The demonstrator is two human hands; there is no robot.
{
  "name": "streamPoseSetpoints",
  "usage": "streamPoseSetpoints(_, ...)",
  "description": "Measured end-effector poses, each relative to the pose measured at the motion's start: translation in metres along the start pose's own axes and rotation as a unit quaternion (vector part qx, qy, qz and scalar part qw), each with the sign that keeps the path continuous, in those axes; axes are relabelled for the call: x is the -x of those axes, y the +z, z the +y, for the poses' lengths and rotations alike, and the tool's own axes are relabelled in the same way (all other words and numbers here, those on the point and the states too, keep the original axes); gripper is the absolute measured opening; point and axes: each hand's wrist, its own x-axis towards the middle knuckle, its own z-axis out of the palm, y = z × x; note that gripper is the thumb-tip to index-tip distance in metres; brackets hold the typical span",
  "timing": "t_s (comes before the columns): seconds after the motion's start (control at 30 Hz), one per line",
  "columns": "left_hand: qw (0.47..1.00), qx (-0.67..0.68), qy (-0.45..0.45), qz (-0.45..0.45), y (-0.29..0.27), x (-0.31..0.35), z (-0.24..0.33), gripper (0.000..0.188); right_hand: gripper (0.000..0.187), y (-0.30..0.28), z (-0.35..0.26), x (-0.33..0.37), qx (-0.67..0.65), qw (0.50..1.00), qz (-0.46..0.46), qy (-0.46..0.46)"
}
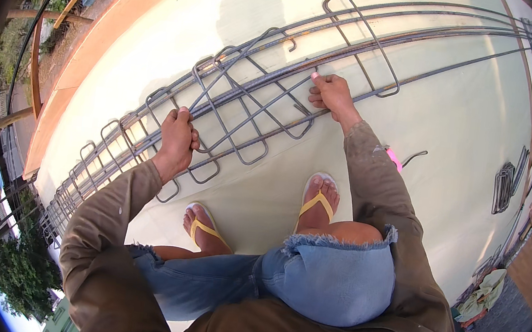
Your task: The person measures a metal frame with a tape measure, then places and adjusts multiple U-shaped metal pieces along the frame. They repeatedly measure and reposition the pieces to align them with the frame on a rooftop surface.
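Note:
A long rebar cage (pixel 276 72) runs slantwise across the pale surface in front of me, from the lower left to the upper right. Bent steel stirrups (pixel 255 158) ring its long bars, several of them leaning and crossing near the middle. My left hand (pixel 178 139) is closed around a stirrup at the cage's near side, its thumb on top. Further right, my right hand (pixel 334 100) has its fingers curled and its thumb pressed at the end of a tilted stirrup. A separate upright stirrup (pixel 389 65) stands on the bars beyond that hand.
A pink-handled hooked tool (pixel 395 158) lies beside my right sleeve. Further right rests a bundle of stirrups (pixel 503 188), with cloth (pixel 484 296) lower down. An orange-brown edge (pixel 86 73) borders the surface at left, with timber poles (pixel 36 67) beyond. My sandalled feet (pixel 321 198) are close to the cage.

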Motion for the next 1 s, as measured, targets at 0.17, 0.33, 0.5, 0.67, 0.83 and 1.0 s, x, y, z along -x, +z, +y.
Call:
streamPoseSetpoints(0.17, 0.988, -0.150, 0.001, -0.042, -0.009, -0.009, 0.015, 0.032, 0.022, 0.040, 0.022, -0.017, -0.296, 0.953, 0.053, 0.027)
streamPoseSetpoints(0.33, 0.817, -0.548, 0.168, -0.061, 0.008, -0.046, 0.047, 0.055, 0.014, 0.045, 0.021, -0.017, -0.318, 0.947, 0.044, 0.021)
streamPoseSetpoints(0.5, 0.765, -0.581, 0.267, -0.079, 0.097, -0.100, 0.062, 0.054, 0.016, 0.051, 0.016, -0.010, -0.325, 0.942, 0.081, 0.022)
streamPoseSetpoints(0.67, 0.757, -0.597, 0.266, -0.010, 0.170, -0.124, 0.054, 0.054, 0.025, 0.054, 0.010, -0.008, -0.319, 0.938, 0.132, 0.017)
streamPoseSetpoints(0.83, 0.758, -0.606, 0.239, 0.028, 0.186, -0.132, 0.063, 0.040, 0.022, 0.052, 0.010, -0.006, -0.263, 0.954, 0.138, 0.041)
streamPoseSetpoints(1.0, 0.722, -0.642, 0.255, 0.043, 0.195, -0.136, 0.077, 0.035, 0.024, 0.053, 0.013, 0.004, -0.398, 0.905, 0.122, 0.093)
